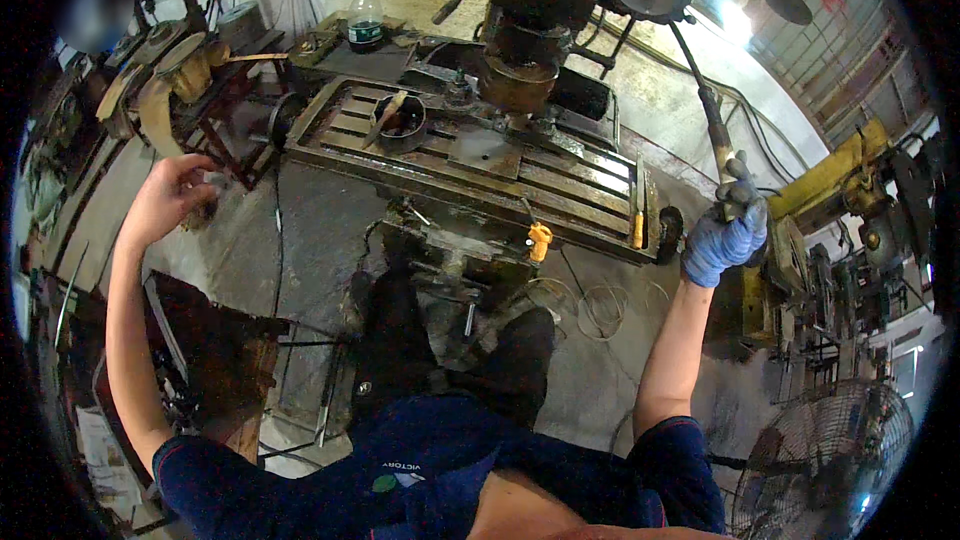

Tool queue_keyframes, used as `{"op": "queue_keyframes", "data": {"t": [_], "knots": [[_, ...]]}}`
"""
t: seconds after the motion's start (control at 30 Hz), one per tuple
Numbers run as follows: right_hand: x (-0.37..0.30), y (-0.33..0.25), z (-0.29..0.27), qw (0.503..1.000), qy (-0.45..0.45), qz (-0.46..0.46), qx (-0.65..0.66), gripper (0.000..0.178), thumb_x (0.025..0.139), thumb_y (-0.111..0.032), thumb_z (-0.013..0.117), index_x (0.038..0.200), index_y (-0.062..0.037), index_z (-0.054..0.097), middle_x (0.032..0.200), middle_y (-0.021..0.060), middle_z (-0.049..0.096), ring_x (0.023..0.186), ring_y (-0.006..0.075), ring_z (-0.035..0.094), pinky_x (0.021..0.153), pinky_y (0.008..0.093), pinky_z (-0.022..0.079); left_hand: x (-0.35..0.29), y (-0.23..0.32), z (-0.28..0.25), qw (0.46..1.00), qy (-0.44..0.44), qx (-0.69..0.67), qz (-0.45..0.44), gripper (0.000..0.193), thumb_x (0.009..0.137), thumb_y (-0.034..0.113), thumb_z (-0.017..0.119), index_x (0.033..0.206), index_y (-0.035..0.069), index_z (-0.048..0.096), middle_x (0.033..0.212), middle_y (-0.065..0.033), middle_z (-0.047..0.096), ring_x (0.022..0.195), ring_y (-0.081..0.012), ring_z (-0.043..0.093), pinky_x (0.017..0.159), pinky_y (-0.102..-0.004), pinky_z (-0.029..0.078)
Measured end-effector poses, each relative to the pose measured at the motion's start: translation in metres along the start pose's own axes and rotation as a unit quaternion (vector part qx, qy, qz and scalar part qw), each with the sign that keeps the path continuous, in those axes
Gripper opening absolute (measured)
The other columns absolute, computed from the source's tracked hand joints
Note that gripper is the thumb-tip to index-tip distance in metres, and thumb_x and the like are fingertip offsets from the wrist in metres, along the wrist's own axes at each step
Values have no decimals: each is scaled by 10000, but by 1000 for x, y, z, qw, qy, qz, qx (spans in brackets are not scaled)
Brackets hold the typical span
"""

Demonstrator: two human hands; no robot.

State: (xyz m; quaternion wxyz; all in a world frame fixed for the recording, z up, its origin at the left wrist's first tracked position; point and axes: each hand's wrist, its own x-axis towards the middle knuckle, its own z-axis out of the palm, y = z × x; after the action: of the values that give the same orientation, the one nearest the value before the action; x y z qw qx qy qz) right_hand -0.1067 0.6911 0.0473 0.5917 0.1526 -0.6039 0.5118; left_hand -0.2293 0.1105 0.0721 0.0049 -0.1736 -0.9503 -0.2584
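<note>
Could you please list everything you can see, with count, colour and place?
Bulky metal machine head: 1, dark, top centre
Slotted metal worktable: 1, grey, below the head
Round metal pot: 1, dark, on the worktable's left half
Clear plastic bottle: 1, dark liquid inside, beyond the worktable
Chunky handle-like piece: 1, yellow, at the worktable's front edge
Slim-handled tool: 1, yellow, worktable's right end
Long rod lever: 1, dark, upper right
Looped thin cable: 1, pale, floor
Round wire-cage fan: 1, grey, lower right
Side clutter: uncounted, mostly dark, both edges
Left hand: 1, bare, raised at left; grip unclear
Right hand: 1, blue-gloved, on the lever's lower end
</note>
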Motion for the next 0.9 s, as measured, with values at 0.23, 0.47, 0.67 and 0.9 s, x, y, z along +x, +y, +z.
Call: {"op": "queue_keyframes", "data": {"t": [0.23, 0.47, 0.67, 0.9], "knots": [[-15, 15, -6, 1000, 22, -1, 8, 266, 828, -238, 511, 790, 13, 593, 886, 160, 621, 762, 179, 546, 770, 308, 407, -78, -47, -27, 992, 85, -44, -82, 226, 782, 83, 605, 967, -38, 552, 595, -8, 482, 529, -82, 473, 501, -249, 393], [-7, 30, -41, 985, 18, -49, -164, 205, 780, -71, 500, 871, 47, 642, 848, 99, 643, 762, 174, 569, 686, 310, 449, -152, -85, -47, 979, 111, -30, -171, 282, 801, 136, 606, 1025, -26, 546, 630, -12, 496, 552, -80, 472, 520, -249, 418], [5, 2, -18, 896, -15, -207, -393, 96, 796, 9, 501, 781, 9, 596, 774, 113, 620, 693, 214, 583, 622, 303, 477, -218, -128, -42, 958, 92, 3, -272, 281, 776, 111, 618, 1007, -37, 556, 672, -80, 585, 531, -134, 541, 508, -280, 439], [10, -32, 16, 879, -42, -182, -438, 163, 818, 47, 454, 850, 10, 610, 843, 120, 635, 732, 234, 606, 651, 323, 484, -258, -199, -15, 901, 46, 203, -381, 375, 698, 262, 684, 965, 16, 591, 861, -171, 626, 806, -285, 616, 677, -383, 489]]}}
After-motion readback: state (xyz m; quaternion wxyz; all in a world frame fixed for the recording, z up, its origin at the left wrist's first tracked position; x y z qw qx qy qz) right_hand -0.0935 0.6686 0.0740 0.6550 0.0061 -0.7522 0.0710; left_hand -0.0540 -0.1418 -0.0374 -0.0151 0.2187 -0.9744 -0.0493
